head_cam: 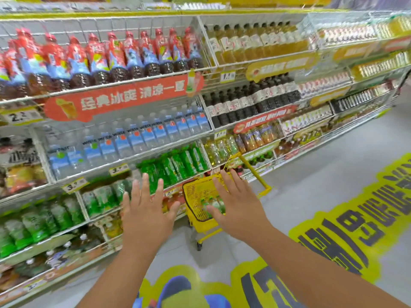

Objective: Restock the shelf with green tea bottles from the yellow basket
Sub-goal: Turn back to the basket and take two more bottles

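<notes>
Standing on the grey floor (311,196) at the foot of the drinks shelf (133,156), a yellow basket (200,221) on small wheels holds several green tea bottles (214,204), upright, their green caps showing above pale labels. Its long yellow handle (253,172) slants up toward the shelving. Both hands are stretched out flat with fingers spread, grasping nothing: the left hand (145,215) hovers before the lower shelf bays, the right hand (236,202) hangs above the basket's far rim, partly hiding the bottles inside.

Wire dividers split the shelf into bays. Red-capped dark tea bottles (104,56) fill the top left bay, clear water bottles (124,141) with blue labels the one beneath, and bright green-wrapped bottles (175,162) the bay under that, just behind the left fingertips. Paler green-labelled bottles (40,218) crowd the bays lower left. Yellow printed stickers (347,232) cover the floor to the right.
</notes>
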`<control>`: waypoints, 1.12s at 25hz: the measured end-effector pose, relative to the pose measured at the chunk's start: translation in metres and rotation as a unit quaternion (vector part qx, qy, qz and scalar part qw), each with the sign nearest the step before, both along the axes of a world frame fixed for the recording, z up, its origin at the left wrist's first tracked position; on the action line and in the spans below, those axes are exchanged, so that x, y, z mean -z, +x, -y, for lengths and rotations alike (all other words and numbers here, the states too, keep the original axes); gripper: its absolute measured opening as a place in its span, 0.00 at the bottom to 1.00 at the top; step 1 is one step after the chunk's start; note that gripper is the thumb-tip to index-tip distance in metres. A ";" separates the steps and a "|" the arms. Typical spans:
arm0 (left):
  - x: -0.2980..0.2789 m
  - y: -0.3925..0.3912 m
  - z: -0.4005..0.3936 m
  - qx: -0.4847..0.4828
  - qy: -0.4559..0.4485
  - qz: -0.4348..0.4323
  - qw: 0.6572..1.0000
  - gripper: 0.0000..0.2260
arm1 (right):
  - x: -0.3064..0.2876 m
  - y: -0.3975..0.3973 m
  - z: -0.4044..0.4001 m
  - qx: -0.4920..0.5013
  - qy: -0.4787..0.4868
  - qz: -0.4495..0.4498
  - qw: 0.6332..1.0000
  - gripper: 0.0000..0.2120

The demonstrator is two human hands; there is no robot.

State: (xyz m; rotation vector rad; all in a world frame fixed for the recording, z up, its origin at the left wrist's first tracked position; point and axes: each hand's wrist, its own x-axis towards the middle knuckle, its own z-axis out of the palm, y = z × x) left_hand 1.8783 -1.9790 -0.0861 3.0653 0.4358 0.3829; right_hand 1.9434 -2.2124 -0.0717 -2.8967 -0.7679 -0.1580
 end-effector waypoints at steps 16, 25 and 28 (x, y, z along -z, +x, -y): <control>0.077 0.287 0.053 0.031 -0.014 -0.034 0.999 0.36 | 0.081 0.260 0.044 0.025 -0.036 -0.053 0.998 0.37; 0.091 0.369 0.116 -0.087 -0.018 -0.028 0.996 0.36 | 0.097 0.405 0.086 -0.083 -0.032 -0.103 0.991 0.40; 0.103 0.391 0.147 -0.144 -0.033 -0.036 0.988 0.35 | 0.109 0.444 0.100 -0.130 -0.016 -0.105 0.986 0.39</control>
